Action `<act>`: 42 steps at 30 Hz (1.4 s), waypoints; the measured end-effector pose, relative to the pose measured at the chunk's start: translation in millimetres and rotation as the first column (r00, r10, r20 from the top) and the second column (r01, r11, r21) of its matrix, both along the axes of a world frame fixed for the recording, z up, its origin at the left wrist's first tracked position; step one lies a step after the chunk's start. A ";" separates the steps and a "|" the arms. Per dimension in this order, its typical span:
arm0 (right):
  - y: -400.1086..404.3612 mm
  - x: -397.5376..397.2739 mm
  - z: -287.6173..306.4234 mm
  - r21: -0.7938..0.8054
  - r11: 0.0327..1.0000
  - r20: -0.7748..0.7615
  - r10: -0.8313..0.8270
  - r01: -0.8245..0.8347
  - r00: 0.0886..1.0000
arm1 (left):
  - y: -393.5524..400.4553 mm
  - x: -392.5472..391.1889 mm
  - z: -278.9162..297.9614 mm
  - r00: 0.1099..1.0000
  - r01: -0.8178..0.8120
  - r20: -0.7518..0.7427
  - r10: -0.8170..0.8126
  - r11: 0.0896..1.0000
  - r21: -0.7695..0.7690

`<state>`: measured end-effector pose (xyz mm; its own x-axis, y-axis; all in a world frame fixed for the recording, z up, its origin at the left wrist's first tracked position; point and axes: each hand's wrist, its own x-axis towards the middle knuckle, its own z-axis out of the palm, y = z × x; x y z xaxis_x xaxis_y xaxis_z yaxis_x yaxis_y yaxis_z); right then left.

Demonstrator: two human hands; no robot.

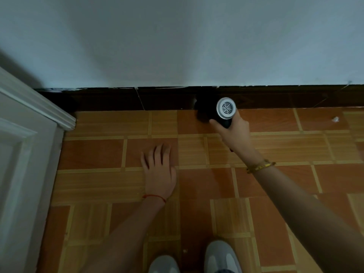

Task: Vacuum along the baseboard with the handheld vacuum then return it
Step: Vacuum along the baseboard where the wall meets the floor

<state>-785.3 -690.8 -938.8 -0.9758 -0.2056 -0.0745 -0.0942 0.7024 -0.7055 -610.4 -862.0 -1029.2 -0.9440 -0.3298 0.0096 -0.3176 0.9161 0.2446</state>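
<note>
The handheld vacuum (216, 112) is black with a round silver vented end cap facing me. Its dark nozzle end touches the dark brown baseboard (118, 99) where it meets the floor. My right hand (233, 131) grips the vacuum's handle from below and behind, a gold bracelet on the wrist. My left hand (159, 170) lies flat on the orange tiled floor with fingers spread, well left of the vacuum; a red string is around its wrist.
A white door and its moulded frame (29, 134) stand at the left, meeting the baseboard in the corner. A small white scrap (335, 119) lies on the tiles at the right near the baseboard. My grey shoes (220, 255) are at the bottom edge.
</note>
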 end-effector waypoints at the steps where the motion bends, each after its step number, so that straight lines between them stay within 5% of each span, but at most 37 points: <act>1: -3.4 -0.8 0.2 0.000 1.000 0.007 0.026 -0.026 1.000 | 0.2 0.0 0.7 1.000 0.001 0.001 -0.001 1.000 -0.002; 7: -44.7 0.7 -1.1 0.007 0.988 0.018 0.155 -0.155 0.988 | 0.4 -0.3 -0.6 1.000 0.001 -0.030 -0.002 1.000 -0.007; 17: 6.0 -4.7 -5.0 -0.006 1.000 0.008 0.008 -0.008 1.000 | 0.7 -0.8 0.2 1.000 -0.004 -0.008 0.004 1.000 0.019; 26: -33.2 -2.2 0.1 0.069 0.984 -0.021 0.165 -0.163 0.986 | 1.0 -1.5 0.6 1.000 -0.009 -0.027 0.009 1.000 0.022; 37: 36.5 -2.7 -0.3 -0.008 0.988 -0.013 -0.157 0.157 0.988 | 0.8 0.7 -0.4 1.000 0.000 -0.012 0.000 1.000 0.009; 42: 6.9 4.2 -1.1 0.030 0.999 -0.013 -0.036 0.036 0.999 | 0.2 -0.6 -0.5 1.000 -0.003 -0.006 0.003 1.000 0.008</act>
